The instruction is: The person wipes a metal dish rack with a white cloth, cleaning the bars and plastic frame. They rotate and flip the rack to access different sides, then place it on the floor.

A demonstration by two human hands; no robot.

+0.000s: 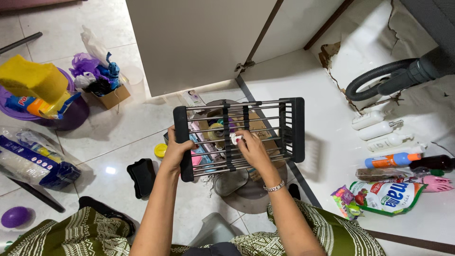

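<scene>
From the head camera, a metal rack (239,135) with thin steel rods and black plastic end pieces is held up level above the tiled floor (118,142), in front of a pale cabinet door (199,42). The left hand (176,150) is closed around the rack's near-left black end piece, thumb on top. The right hand (251,149) rests on the rods near the rack's middle, its fingertips pinched on a small white wad (235,138) that touches the rods. Under the rack, seen through the rods, is a round grey tray (246,189) with cardboard and small items I cannot make out. Left of the rack lie a small yellow lid (160,150) and a black pouch (141,176); farther left sit a purple basin (71,116) with a yellow sponge (33,78) on it and a small cardboard box (111,97) of crumpled bags. Right of the rack, well apart, white bottles (381,130) lie on their sides beside a grey corrugated hose (379,78), with a green-and-white packet (391,196) nearer the person
</scene>
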